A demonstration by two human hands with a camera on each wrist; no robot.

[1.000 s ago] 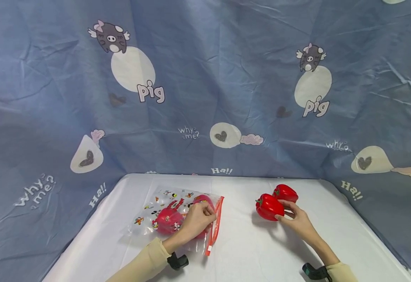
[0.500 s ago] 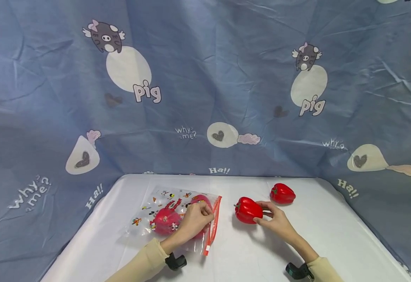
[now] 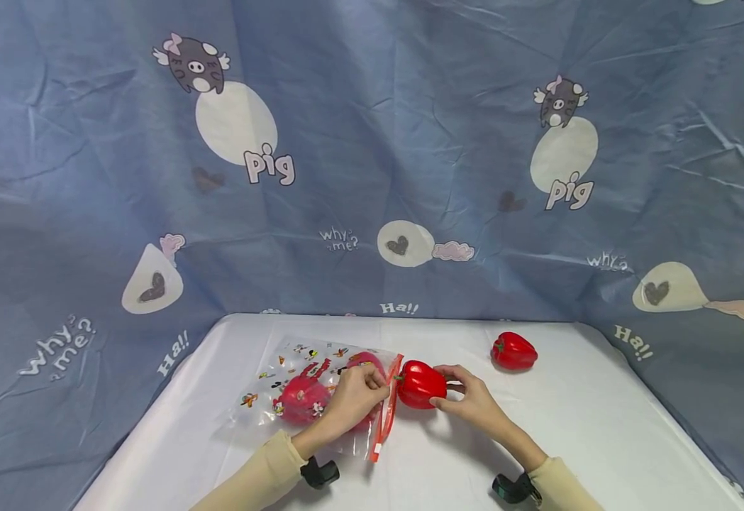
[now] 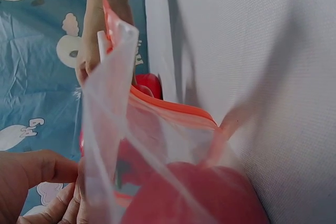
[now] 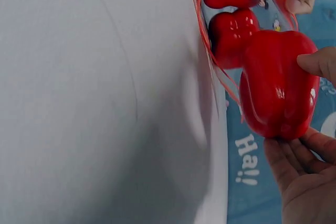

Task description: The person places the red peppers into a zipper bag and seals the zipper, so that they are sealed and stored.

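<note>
The right hand (image 3: 472,403) holds a glossy red bell pepper with a green stem (image 3: 421,384), its thumb on one side and its fingers on the other. The grip is at the blunt end, so most of the pepper juts out past the fingertips, stem towards a clear plastic bag printed with small cartoon figures (image 3: 346,443). The pepper is right at the bag's orange-red zip edge (image 3: 389,420); whether they touch is unclear. The left hand (image 3: 354,394) pinches the bag near that edge between thumb and fingers, and the right wrist view shows the mouth apart. Two more red bell peppers (image 5: 233,32) lie inside the bag. Another red pepper (image 3: 513,351) rests on the white-covered table (image 3: 448,468), beyond the right hand and well apart from the bag.
</note>
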